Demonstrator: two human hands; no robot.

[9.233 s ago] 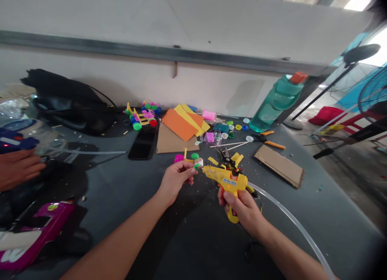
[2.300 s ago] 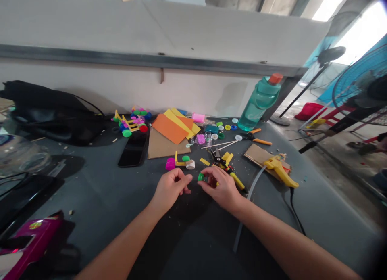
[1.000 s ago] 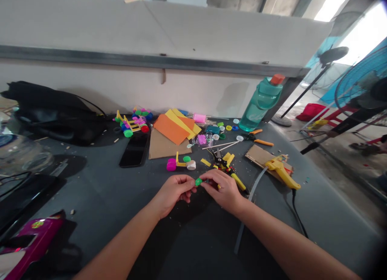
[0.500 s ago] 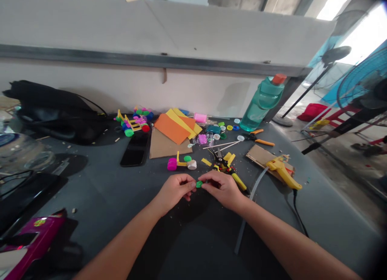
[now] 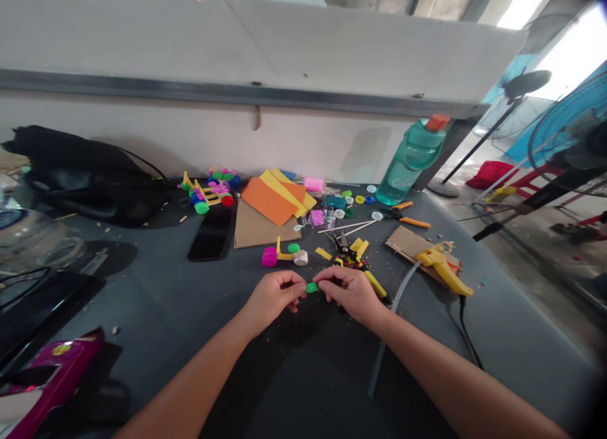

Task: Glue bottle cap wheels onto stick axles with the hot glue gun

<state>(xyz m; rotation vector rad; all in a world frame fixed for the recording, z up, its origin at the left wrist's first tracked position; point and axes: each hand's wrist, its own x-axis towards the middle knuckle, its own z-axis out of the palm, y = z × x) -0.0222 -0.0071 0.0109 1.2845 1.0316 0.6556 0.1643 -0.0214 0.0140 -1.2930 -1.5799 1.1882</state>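
The left hand point(image 5: 274, 296) and right hand point(image 5: 348, 293) press their fingers together, pinching a small green bottle cap point(image 5: 312, 288) between them, just in front of the yellow stick toy point(image 5: 284, 257) on the tabletop point(image 5: 161, 300).

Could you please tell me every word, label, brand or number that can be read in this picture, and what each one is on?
Nothing can be read for certain.
Magenta package: a round green label, too small to read.
Yellow hot glue gun: any marking is too blurred to read.
Green cap between the left hand and right hand: no text shows.
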